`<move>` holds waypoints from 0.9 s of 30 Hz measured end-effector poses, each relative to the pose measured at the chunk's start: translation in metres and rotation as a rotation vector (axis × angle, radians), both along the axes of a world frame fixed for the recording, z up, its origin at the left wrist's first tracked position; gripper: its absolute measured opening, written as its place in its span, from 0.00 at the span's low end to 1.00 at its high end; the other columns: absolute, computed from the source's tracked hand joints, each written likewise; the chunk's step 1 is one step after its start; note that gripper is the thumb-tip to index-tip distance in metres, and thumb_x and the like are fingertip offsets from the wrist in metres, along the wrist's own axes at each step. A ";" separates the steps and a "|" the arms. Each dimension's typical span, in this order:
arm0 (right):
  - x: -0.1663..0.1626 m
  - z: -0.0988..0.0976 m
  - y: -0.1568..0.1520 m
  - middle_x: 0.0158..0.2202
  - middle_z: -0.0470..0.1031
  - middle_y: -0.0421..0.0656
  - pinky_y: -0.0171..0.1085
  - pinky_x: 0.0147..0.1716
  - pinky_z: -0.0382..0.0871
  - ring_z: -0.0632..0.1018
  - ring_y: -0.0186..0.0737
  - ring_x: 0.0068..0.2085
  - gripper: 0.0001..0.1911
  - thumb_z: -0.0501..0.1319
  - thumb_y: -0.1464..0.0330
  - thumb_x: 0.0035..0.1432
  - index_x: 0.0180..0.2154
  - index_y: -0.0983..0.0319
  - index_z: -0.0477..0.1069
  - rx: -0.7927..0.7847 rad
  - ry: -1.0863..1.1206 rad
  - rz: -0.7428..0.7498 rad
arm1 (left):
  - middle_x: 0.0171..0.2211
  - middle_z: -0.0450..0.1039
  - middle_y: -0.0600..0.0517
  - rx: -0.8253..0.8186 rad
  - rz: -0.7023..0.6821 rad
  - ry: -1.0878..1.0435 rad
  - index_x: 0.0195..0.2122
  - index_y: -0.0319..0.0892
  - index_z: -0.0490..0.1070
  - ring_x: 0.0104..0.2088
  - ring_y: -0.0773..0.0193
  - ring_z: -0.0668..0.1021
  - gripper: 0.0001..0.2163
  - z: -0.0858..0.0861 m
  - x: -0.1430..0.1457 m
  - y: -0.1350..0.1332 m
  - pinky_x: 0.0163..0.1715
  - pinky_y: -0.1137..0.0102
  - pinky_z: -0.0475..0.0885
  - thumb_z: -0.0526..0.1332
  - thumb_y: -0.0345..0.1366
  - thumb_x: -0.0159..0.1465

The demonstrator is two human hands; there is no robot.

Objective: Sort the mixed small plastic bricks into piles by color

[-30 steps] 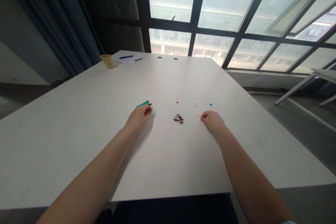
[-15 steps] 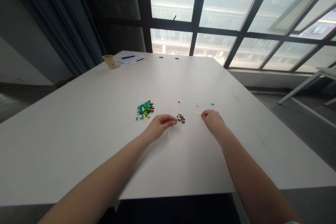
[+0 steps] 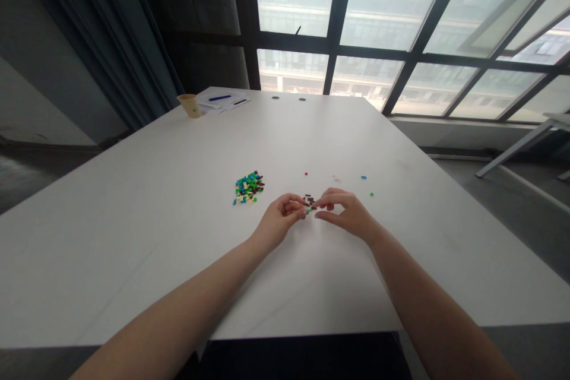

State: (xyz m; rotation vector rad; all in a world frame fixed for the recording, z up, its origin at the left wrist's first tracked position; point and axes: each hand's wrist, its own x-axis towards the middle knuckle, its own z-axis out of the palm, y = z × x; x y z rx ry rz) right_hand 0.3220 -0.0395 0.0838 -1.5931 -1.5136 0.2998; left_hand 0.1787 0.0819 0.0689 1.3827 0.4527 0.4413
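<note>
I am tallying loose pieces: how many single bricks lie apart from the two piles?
4: red brick, pale brick and blue brick in a row farther back, green brick right of the right hand. Others may be hidden.

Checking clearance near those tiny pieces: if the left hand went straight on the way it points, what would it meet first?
Likely the right hand, with the fingertips nearly touching, beside the dark brown pile; depth is unclear.

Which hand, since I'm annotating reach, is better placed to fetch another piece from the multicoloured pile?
Probably left: the left hand lies nearer the multicoloured pile, on its side of the dark pieces; the right hand sits beyond them.
</note>
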 end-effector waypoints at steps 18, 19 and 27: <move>0.035 0.010 -0.017 0.22 0.64 0.38 0.32 0.29 0.59 0.65 0.31 0.25 0.07 0.60 0.67 0.52 0.30 0.61 0.76 -0.054 -0.228 -0.394 | 0.24 0.69 0.55 0.190 0.034 0.060 0.30 0.40 0.66 0.25 0.69 0.71 0.11 -0.011 0.001 0.020 0.29 0.72 0.66 0.63 0.40 0.50; 0.051 0.009 -0.025 0.22 0.64 0.38 0.33 0.29 0.59 0.65 0.31 0.25 0.07 0.60 0.67 0.51 0.30 0.61 0.76 -0.122 -0.267 -0.515 | 0.24 0.68 0.55 0.215 0.059 0.067 0.31 0.40 0.66 0.25 0.69 0.71 0.11 -0.012 0.001 0.024 0.29 0.72 0.66 0.63 0.40 0.50; 0.127 -0.023 -0.070 0.25 0.70 0.41 0.33 0.26 0.58 0.68 0.33 0.25 0.07 0.64 0.68 0.42 0.27 0.61 0.78 -0.713 -0.174 -0.895 | 0.25 0.67 0.54 0.367 0.220 0.095 0.31 0.40 0.67 0.26 0.68 0.71 0.13 -0.011 -0.006 0.056 0.29 0.72 0.66 0.63 0.41 0.48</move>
